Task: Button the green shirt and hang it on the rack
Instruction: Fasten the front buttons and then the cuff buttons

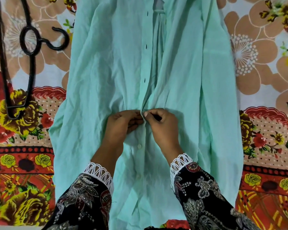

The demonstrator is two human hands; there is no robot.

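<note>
A pale green shirt (110, 67) lies flat on a flowered bedsheet, collar away from me and hem toward me. My left hand (121, 123) pinches the buttonhole edge of the placket at mid-shirt. My right hand (161, 123) pinches the opposite edge right against it, fingertips touching the fabric fold. Below my hands a white button (139, 145) sits fastened, and the placket is closed there. Above my hands the front gapes open, with three dark buttonholes (146, 46) showing along the left edge.
A black hanger (29, 52) lies on the bedsheet (264, 77) left of the shirt, its hook curling toward the shirt's edge. The sheet stretches out on both sides of the shirt. No rack is in view.
</note>
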